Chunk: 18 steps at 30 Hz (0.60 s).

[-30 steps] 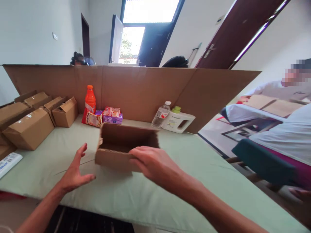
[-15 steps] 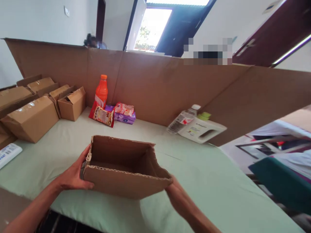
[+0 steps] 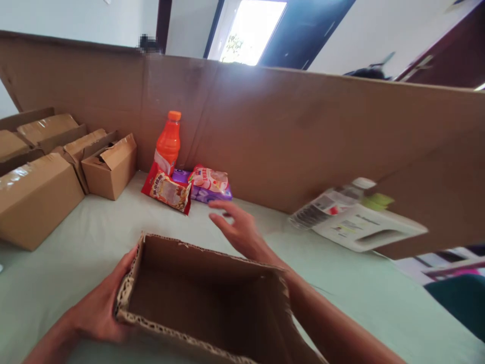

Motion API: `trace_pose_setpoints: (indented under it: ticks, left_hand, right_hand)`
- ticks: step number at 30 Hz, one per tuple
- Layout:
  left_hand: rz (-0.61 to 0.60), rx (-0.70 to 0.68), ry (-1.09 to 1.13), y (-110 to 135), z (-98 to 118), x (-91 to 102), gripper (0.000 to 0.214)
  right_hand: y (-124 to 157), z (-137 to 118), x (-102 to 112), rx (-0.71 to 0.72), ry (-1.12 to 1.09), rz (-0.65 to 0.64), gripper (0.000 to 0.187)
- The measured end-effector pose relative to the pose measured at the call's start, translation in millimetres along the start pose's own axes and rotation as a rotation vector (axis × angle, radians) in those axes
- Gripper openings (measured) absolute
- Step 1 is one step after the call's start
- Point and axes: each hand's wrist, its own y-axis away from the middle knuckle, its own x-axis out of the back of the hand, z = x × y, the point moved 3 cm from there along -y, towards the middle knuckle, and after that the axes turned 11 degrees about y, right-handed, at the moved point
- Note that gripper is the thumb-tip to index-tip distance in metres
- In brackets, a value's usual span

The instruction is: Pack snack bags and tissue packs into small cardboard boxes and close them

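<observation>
An open-topped cardboard box [image 3: 204, 253] with torn edges is close to me, and nothing shows inside it. My left hand [image 3: 100, 303] grips the box's left end, thumb on the near side and fingers behind the edge. Past the far wall of the box, my right hand [image 3: 242, 227] reaches out empty with its fingers apart. Its fingertips are nearest to a purple packet [image 3: 215, 195] with a red and pink packet [image 3: 209, 178] on top. A red snack bag [image 3: 170, 192] leans in front of an orange drink bottle [image 3: 168, 144], left of those packets.
Several cardboard boxes [image 3: 41, 197] stand at the left. On the right, a clear plastic bottle [image 3: 326, 205] leans by a white jug [image 3: 364, 227] with a green cap. A tall cardboard panel [image 3: 280, 126] closes off the back of the pale green surface [image 3: 98, 227].
My right hand has let go of the box's right end and moved forward and left toward the packets. My left hand keeps its grip. The view has shifted, and the box looks nearer.
</observation>
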Motion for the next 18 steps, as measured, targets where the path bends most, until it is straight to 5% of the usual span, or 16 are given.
trace_pose_setpoints:
  ticks: [5,10,14,18]
  left_hand:
    - [-0.096,0.096,0.14,-1.9,4.3,-1.2,0.121]
    - [-0.074,0.062,0.17,-0.1,4.5,-1.2,0.118]
    - [-0.054,0.011,0.188,1.8,2.5,-1.7,0.118]
    - [-0.049,-0.026,0.206,4.3,-6.3,-1.8,0.117]
  right_hand:
    - [-97.1,-51.5,-47.7,0.185,0.341,-0.078,0.05]
    - [-102.8,-51.5,-62.7,0.137,0.445,-0.188,0.017]
    - [-62.5,-28.8,-5.8,0.06,0.453,-0.114,0.021]
    - [3.2,-27.7,106.2,0.01,0.177,0.358,0.02]
